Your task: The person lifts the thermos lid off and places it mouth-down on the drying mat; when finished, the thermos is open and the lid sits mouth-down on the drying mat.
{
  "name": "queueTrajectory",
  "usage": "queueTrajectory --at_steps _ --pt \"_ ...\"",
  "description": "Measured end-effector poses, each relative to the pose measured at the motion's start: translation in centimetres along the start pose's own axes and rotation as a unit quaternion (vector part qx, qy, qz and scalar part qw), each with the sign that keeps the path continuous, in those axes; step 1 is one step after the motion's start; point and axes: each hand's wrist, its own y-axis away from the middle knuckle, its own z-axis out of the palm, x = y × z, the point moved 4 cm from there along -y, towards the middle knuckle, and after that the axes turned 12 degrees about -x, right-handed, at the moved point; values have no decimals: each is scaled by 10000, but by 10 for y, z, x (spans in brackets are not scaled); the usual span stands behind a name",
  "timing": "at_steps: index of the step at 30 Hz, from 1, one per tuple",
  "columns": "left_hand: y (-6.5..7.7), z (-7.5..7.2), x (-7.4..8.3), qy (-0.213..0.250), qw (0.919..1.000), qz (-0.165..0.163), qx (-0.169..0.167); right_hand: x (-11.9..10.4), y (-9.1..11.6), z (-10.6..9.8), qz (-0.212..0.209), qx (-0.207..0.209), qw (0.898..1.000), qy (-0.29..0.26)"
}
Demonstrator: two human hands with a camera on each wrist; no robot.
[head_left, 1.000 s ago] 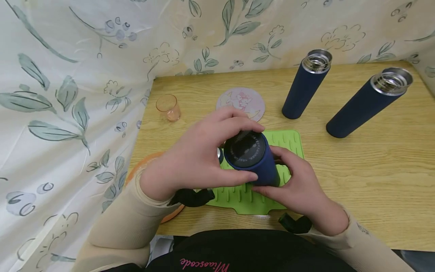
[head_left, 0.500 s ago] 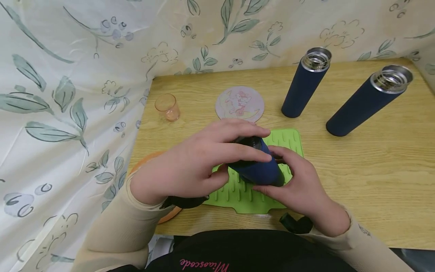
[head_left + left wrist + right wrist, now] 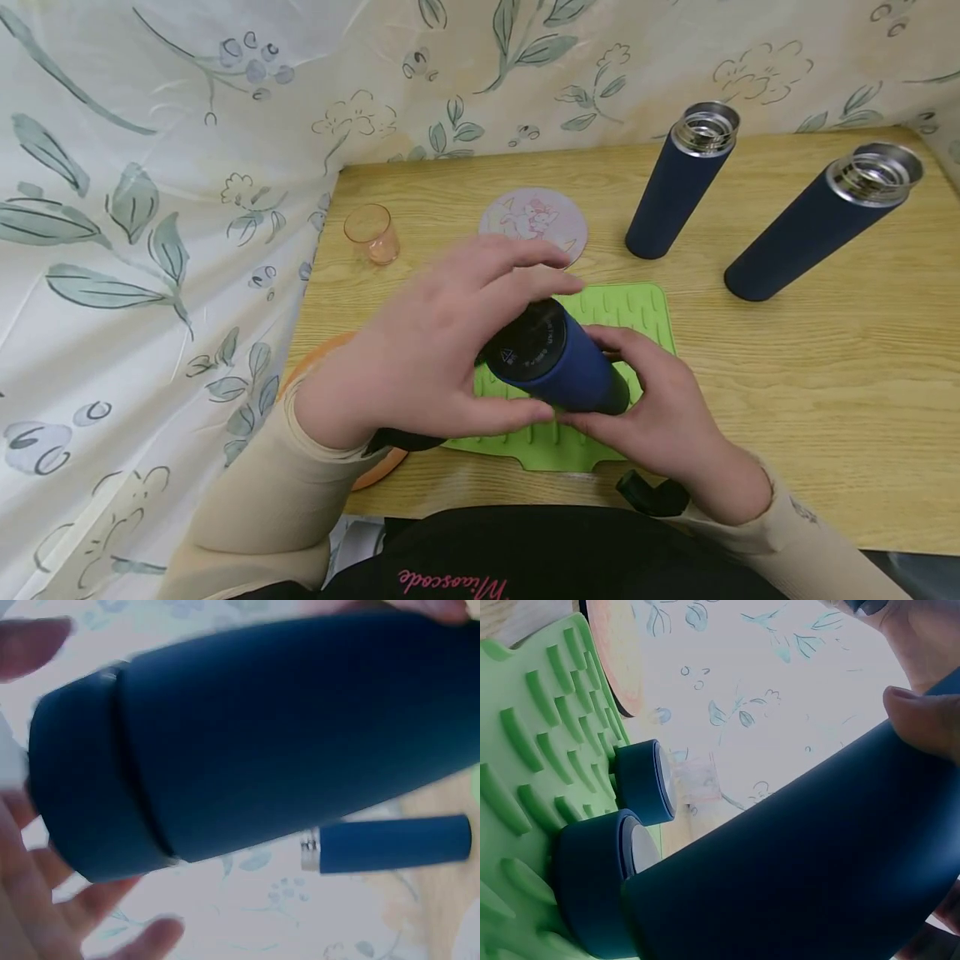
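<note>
A dark blue thermos [image 3: 579, 371] stands tilted over the green ridged mat [image 3: 652, 310], its black printed lid top [image 3: 528, 342] facing up and to the left. My right hand [image 3: 667, 408] grips the thermos low down. Around the lid end, my left hand [image 3: 435, 342] is spread, thumb and fingers loose. In the left wrist view, the thumb [image 3: 34, 646] stands apart from the lid [image 3: 82, 776], and a thin seam runs between lid and body. Two round blue lids, one nearer [image 3: 592, 889] and one farther [image 3: 641, 784], sit on the mat in the right wrist view.
Two open dark blue thermoses, one left [image 3: 678, 187] and one right [image 3: 817, 225], stand at the back right. A pink round coaster [image 3: 534, 218] and a clear orange glass [image 3: 372, 236] are behind the mat. An orange round plate [image 3: 382, 471] lies partly under my left arm.
My left hand turned over the lid, its fingers crossing the top half a second ago, then swung back and opened away. The thermos leans more to the left; the right hand stays nearly still.
</note>
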Motion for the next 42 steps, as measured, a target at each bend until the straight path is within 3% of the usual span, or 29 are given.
queueTrajectory --at_steps 3,5,9,16,18,22,25,27,30,35,37,39,42 --pt "3 1 3 386 9970 604 -308 1 0 -1 -65 68 10000 -28" --pt "3 2 5 497 9945 818 -429 1 1 -1 -100 83 9999 -11" --pt "4 2 5 435 9958 703 -394 1 1 -1 -56 49 10000 61" --pt "3 2 -1 -169 9992 -348 69 -1 1 1 -42 -102 9999 116" --pt "2 3 -1 -266 9985 -476 73 -1 1 2 -72 -78 9999 99" --pt "4 4 1 192 9995 121 -234 2 1 1 -138 61 9999 30" --pt "6 4 3 594 9941 748 -518 3 1 1 -207 108 9997 3" --pt "6 5 3 668 9919 927 -560 3 1 1 -206 103 9997 27" --pt "5 5 2 667 9935 815 -432 3 2 1 -112 64 9999 83" --pt "4 4 -3 182 9998 -60 9 2 2 1 45 -33 9999 133" --pt "3 4 -4 37 9997 -228 74 3 2 0 41 -6 9999 138" --pt "3 5 -3 167 9999 -25 10 3 2 -1 -8 59 9999 129" --pt "3 5 1 578 9964 580 -232 4 2 -2 -116 127 9998 97"
